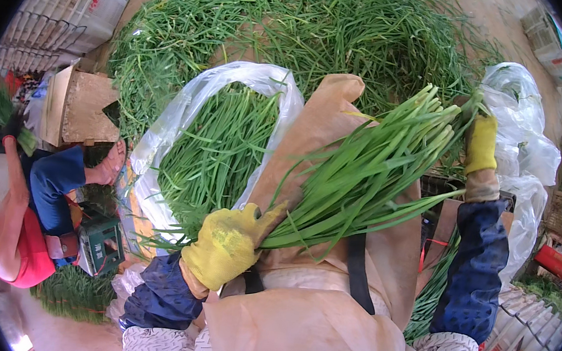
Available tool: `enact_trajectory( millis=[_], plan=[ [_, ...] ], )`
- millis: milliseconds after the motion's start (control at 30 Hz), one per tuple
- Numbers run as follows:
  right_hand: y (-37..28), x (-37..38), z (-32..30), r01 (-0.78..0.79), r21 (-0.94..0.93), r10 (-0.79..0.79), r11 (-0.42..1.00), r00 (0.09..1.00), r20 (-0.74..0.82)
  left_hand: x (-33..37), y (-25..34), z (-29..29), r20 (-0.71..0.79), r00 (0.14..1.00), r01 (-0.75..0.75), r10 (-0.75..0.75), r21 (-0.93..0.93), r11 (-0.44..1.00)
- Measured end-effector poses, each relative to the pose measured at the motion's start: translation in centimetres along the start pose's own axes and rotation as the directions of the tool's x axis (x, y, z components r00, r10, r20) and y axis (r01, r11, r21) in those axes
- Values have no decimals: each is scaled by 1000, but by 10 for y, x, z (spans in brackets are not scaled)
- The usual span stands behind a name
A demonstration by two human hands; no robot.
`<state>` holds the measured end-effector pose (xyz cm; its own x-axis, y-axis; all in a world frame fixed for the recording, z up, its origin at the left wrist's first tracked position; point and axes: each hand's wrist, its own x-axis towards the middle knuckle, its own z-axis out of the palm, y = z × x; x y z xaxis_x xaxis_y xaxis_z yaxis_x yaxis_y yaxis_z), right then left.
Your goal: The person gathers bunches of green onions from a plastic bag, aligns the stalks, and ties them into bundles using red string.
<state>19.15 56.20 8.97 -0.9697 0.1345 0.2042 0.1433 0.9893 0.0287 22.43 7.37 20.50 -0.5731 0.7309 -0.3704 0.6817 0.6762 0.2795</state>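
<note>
A large bunch of green chives (374,165) lies slantwise across my lap, pale cut ends up to the right, leaf tips down to the left. My left hand (226,242), in a yellow glove, is closed round the leafy end, one finger stretched along the leaves. At the stem ends is my right hand (479,131), also gloved in yellow, its darkened fingertips closed on some stems and partly hidden. Just left of the bunch, a clear plastic bag (286,97) stands wide open, with more chives (219,148) inside it.
Loose chives (310,24) cover the floor ahead. White plastic bags (522,132) sit right of my right hand. At left, another person (23,217) sits holding greens, near a cardboard box (89,107) and a green crate (101,242). White crates (83,0) are stacked far left.
</note>
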Motion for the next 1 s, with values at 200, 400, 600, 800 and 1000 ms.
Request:
enact_trajectory(
  millis=[200, 400, 600, 800, 1000],
  plan=[
    [138, 29, -24, -554, 585, 649, 592, 759, 63, -8, -8, 4, -52, 998, 17, -17, -5, 1000],
    [-44, 26, -130, -252, 417, 271, 873, 962, 14, -6, 3, -4, -12, 1000, 13, -11, 147, 989],
    [-201, -14, -147, 369, 301, -446, 879, 860, 249, -6, 0, -9, 18, 1000, -9, 5, 228, 974],
    [-91, 4, -87, 93, 374, -61, 923, 993, -97, -6, 8, -3, -57, 996, -48, 68, 297, 954],
    [-90, 27, -138, -81, 174, 51, 981, 984, 170, -4, 10, -7, -39, 997, -44, 62, 358, 933]
  ],
)
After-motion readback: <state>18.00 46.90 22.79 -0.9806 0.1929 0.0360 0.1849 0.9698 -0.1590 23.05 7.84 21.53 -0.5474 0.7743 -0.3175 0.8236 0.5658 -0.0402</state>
